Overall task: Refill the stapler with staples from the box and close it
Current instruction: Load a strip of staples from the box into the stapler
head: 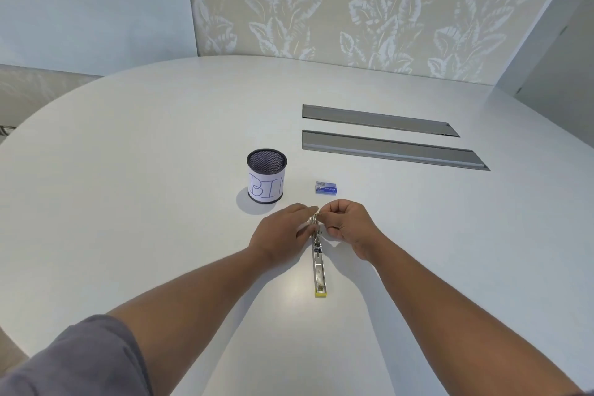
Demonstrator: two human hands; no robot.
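A silver stapler (319, 270) lies swung open flat on the white table (144, 170), its yellow end pointing toward me. My left hand (283, 235) grips the stapler's far half from the left. My right hand (348, 225) pinches something small and silvery at the far tip of the stapler; it looks like a strip of staples, but the fingers hide most of it. The small blue staple box (326, 187) sits just beyond my hands, apart from them.
A black mesh cup (266, 175) with a paper label reading "BIN" stands left of the box. Two long grey cable-slot covers (392, 149) are set into the table at the far right. A leaf-patterned wall panel rises behind the table.
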